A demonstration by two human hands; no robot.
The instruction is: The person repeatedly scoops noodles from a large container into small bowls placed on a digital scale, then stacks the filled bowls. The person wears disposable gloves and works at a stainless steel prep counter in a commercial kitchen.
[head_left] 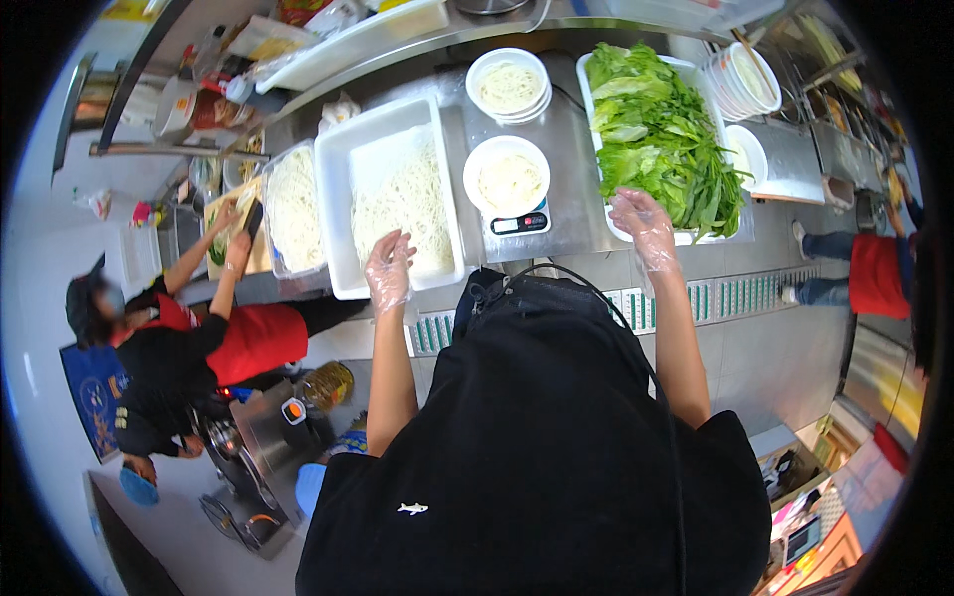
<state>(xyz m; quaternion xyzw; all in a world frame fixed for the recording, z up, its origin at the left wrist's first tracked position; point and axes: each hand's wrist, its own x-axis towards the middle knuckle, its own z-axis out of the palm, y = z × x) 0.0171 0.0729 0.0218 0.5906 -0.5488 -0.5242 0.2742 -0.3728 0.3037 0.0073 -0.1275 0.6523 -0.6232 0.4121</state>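
My left hand [389, 272], in a clear plastic glove, hovers at the front edge of a deep white tub [335, 186]. Pale noodles [406, 190] lie in that tub. No object shows in its loosely bent fingers. Also gloved, my right hand [647, 229] is over the front left corner of a white tray [589, 97] heaped with lettuce and other leafy greens [648, 134]. It holds nothing I can see. Between the hands, a white bowl [471, 186] of noodles rests on a digital kitchen scale [548, 221]. Behind it stands a stack of similar bowls [525, 118], noodles in the top one.
Another container of noodles [294, 208] adjoins the tub. On the left, a co-worker [253, 335] in a red apron holds a knife [253, 220] at a cutting board [258, 257]. More stacked bowls [727, 86] stand at right. A shelf [417, 52] overhangs the steel counter [570, 216].
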